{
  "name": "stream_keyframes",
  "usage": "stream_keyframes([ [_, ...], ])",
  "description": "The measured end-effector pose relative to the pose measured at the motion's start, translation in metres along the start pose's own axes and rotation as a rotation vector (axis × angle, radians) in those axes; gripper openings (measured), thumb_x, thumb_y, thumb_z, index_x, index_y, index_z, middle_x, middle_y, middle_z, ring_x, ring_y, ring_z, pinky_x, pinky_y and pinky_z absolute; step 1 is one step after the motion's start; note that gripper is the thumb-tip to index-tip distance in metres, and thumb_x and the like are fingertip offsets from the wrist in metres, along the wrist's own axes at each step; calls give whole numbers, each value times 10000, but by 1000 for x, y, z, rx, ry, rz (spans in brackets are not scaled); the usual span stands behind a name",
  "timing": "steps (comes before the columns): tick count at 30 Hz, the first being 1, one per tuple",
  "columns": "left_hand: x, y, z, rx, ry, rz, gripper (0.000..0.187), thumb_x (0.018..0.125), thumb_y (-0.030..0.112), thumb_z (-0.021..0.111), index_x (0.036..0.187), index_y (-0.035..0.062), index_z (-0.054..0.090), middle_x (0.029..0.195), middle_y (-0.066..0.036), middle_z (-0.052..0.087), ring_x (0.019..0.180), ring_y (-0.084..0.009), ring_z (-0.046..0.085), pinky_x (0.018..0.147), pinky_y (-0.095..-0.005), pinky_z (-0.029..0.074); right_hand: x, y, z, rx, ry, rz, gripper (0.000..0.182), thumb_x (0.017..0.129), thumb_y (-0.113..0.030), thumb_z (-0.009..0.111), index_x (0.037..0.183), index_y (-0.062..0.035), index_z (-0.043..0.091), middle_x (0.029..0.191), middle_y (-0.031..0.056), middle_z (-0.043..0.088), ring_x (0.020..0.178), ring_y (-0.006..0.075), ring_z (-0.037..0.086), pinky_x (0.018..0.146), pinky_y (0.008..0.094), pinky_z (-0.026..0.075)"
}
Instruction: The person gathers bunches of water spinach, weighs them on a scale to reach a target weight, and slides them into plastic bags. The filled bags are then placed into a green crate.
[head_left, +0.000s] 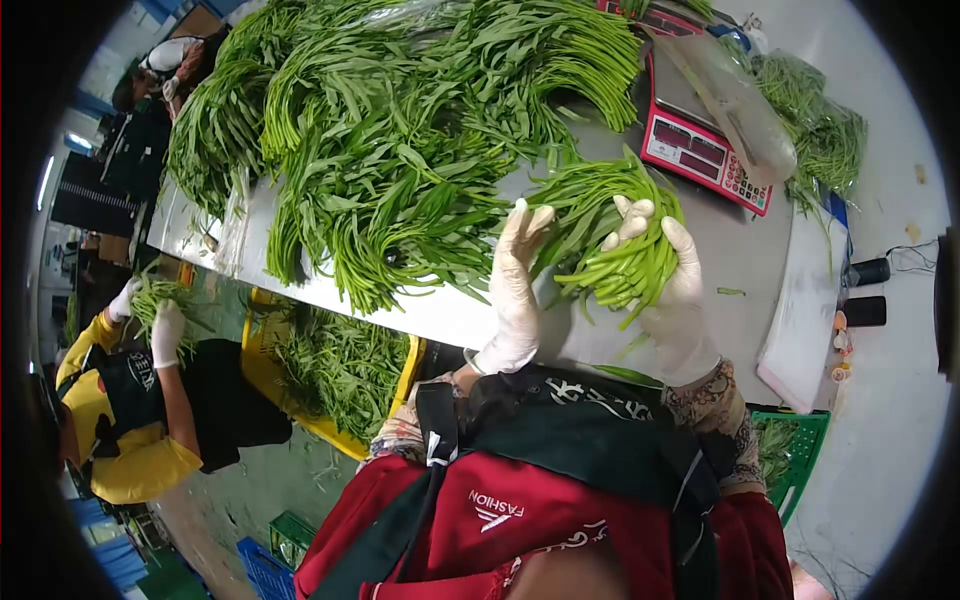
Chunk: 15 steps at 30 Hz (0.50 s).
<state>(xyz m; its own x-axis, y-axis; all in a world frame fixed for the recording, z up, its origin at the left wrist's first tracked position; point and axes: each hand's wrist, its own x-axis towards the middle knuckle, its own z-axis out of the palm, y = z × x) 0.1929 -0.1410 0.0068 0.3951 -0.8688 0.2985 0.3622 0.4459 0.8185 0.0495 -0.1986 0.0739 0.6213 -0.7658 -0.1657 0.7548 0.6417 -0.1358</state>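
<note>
Both my hands wear white gloves. My right hand (672, 290) grips a bundle of green leafy stalks (610, 235) by its cut stem ends, over a metal table (730, 255). My left hand (515, 285) is raised flat against the left side of the same bundle, fingers straight. A large heap of the same greens (400, 130) covers the table's far and left part.
A red digital scale (700, 145) with a clear plastic bag (735, 100) on it stands at the back right. More bagged greens (825, 130) lie beyond it. To the left, a person in yellow (150, 440) holds greens beside a yellow crate (330, 375). A green crate (795, 455) sits lower right.
</note>
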Motion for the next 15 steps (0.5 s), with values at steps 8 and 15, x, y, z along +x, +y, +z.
stream_keyframes([
  [8, 2, 17, 36, -263, -145, -83, 696, 950, 516, 380, 1397, -15, 320, 1363, -158, 425, 1254, -244, 425, 1075, -384, 302, 1, 21, -3, -183, 39, -107, 354, 934, -298, 495, 1165, -35, 546, 1100, 78, 618, 1023, 207, 594, 947, 385, 457],
  [15, 22, 40, 44, 564, -247, 432, 644, 976, 485, 204, 1219, -2, 550, 1150, -165, 612, 1236, -361, 451, 1047, -454, 288, 0, 37, 5, -163, -10, -88, 406, 951, -351, 461, 1224, -54, 513, 1222, 83, 559, 1128, 213, 534, 999, 381, 410],
])
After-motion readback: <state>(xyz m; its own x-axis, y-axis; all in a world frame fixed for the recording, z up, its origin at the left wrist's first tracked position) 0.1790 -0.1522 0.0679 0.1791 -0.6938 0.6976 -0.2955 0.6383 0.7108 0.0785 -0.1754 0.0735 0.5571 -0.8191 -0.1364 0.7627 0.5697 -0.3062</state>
